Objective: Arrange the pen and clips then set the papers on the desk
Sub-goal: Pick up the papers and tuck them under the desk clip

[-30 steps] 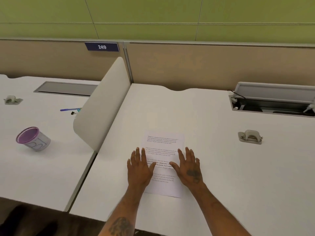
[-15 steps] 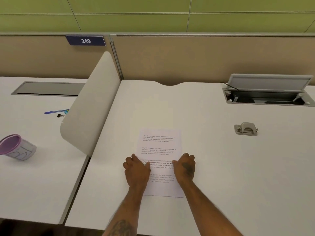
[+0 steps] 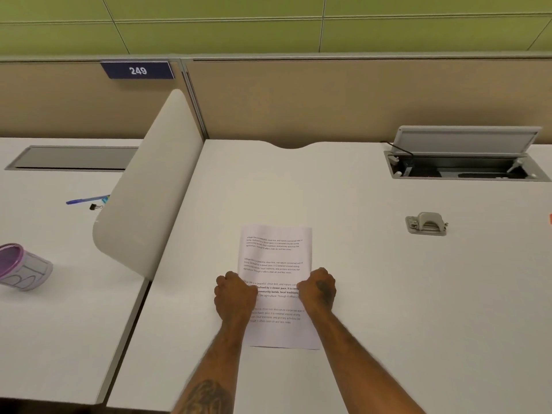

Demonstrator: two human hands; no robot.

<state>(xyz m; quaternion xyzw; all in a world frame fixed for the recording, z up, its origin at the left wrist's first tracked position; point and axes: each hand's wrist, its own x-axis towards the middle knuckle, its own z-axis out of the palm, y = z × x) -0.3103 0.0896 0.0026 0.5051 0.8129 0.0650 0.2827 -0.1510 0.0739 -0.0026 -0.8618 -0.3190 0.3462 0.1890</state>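
Note:
A sheet of printed papers (image 3: 276, 255) lies flat on the white desk (image 3: 373, 279), straight in front of me. My left hand (image 3: 234, 295) is curled into a fist on the papers' left edge. My right hand (image 3: 318, 289) is a fist on their right edge. Whether any finger hooks under the sheet is hidden. On the neighbouring desk to the left lie a blue pen (image 3: 86, 200) and a small black binder clip (image 3: 95, 207), partly behind the divider.
A curved white divider (image 3: 149, 186) separates the two desks. A purple-rimmed cup (image 3: 22, 265) lies on its side at the far left. A grey hole punch (image 3: 427, 224) sits to the right, with an open cable hatch (image 3: 466, 162) behind it.
Both hands lay flat with spread fingers on the papers a second ago; the fingers have since curled into fists. The papers have stayed in place.

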